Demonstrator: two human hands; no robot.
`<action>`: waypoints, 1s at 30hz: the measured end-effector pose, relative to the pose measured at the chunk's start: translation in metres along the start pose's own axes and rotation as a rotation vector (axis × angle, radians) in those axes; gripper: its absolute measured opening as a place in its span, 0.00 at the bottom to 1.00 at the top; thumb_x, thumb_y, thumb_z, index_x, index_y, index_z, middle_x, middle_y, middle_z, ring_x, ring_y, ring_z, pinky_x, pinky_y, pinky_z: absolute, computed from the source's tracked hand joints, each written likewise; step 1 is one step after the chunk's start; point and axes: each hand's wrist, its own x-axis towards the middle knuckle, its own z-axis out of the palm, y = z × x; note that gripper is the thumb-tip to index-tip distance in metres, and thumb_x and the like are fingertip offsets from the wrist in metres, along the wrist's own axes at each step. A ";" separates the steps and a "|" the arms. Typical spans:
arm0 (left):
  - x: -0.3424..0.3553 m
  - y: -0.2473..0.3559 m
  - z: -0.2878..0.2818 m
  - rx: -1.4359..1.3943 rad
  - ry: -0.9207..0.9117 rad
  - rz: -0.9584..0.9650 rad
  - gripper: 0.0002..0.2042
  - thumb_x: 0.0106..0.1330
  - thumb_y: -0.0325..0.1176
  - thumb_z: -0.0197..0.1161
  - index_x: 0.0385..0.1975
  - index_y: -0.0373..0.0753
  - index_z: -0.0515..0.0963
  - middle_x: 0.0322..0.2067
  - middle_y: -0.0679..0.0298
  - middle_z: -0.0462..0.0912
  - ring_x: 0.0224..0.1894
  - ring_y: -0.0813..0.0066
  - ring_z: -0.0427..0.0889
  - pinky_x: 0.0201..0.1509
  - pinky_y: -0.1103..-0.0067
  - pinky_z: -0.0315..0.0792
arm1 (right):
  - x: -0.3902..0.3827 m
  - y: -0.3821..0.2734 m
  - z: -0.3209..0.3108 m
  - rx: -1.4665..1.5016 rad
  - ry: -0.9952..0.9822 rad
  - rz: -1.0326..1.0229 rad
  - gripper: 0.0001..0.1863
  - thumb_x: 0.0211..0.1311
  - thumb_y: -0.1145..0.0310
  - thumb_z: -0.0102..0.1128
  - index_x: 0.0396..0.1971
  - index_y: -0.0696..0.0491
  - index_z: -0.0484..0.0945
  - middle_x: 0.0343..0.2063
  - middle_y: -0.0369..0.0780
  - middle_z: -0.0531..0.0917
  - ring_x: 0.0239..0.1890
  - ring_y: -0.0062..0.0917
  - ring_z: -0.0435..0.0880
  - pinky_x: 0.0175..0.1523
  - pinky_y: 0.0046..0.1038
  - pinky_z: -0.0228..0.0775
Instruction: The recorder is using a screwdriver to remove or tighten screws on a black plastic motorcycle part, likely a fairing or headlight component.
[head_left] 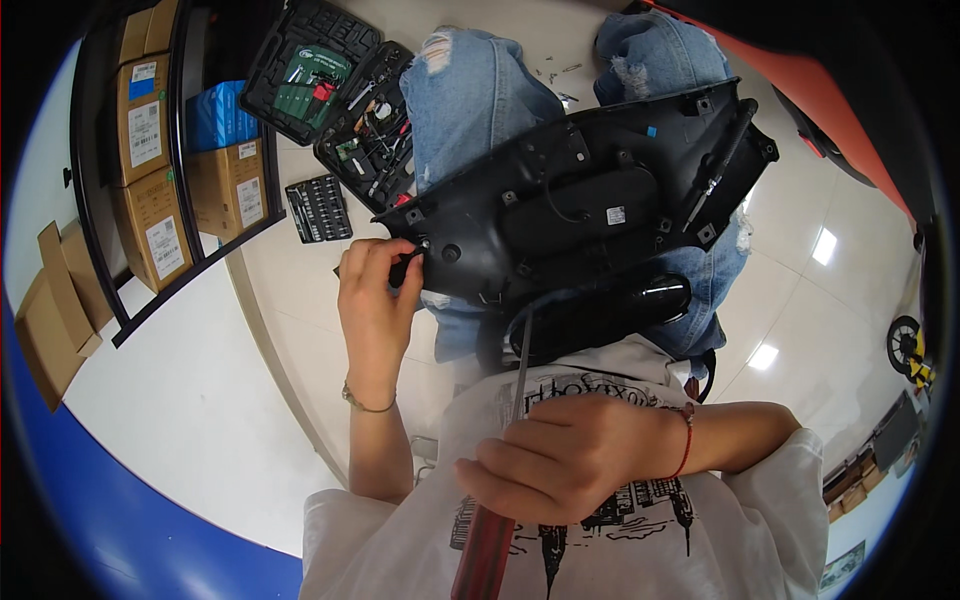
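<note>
A large black plastic panel (470, 235) lies across my lap, its underside with bosses, clips and a cable facing up. At the panel's left end, my left hand (375, 290) is closed in a pinch beside a small metal fitting. What sits between the fingertips is too small to make out. Close to my chest, my right hand (570, 455) is wrapped round a screwdriver (485, 555) with a red handle. Its thin shaft points up toward the panel. A glossy black part (620, 315) lies between the panel and my shirt.
An open tool case (310, 70) with tools lies on the floor at the far left, with a small socket set (318, 208) beside it. Small loose parts (565, 97) lie on the tiles beyond. Cardboard boxes (145, 125) fill a black shelf (190, 270). An orange-red body (810, 75) stands right.
</note>
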 end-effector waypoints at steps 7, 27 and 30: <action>0.002 0.001 -0.002 0.080 -0.022 0.000 0.08 0.58 0.24 0.69 0.37 0.36 0.80 0.35 0.59 0.77 0.40 0.62 0.77 0.43 0.71 0.72 | -0.001 0.003 -0.003 -0.025 -0.052 -0.026 0.14 0.52 0.64 0.65 0.37 0.55 0.81 0.27 0.33 0.80 0.20 0.14 0.77 0.23 0.14 0.68; 0.049 0.090 0.054 -0.051 -0.169 0.269 0.13 0.58 0.29 0.70 0.42 0.37 0.80 0.38 0.64 0.78 0.29 0.71 0.77 0.32 0.78 0.72 | -0.011 -0.001 -0.016 -0.072 0.071 0.008 0.11 0.49 0.69 0.61 0.32 0.59 0.79 0.21 0.33 0.75 0.21 0.18 0.77 0.25 0.19 0.67; 0.051 0.092 0.058 -0.100 -0.185 0.241 0.12 0.58 0.29 0.70 0.41 0.37 0.80 0.38 0.64 0.79 0.30 0.72 0.78 0.32 0.77 0.73 | -0.013 0.000 -0.017 -0.071 0.083 0.008 0.11 0.49 0.70 0.61 0.32 0.59 0.79 0.21 0.33 0.75 0.21 0.18 0.77 0.25 0.19 0.67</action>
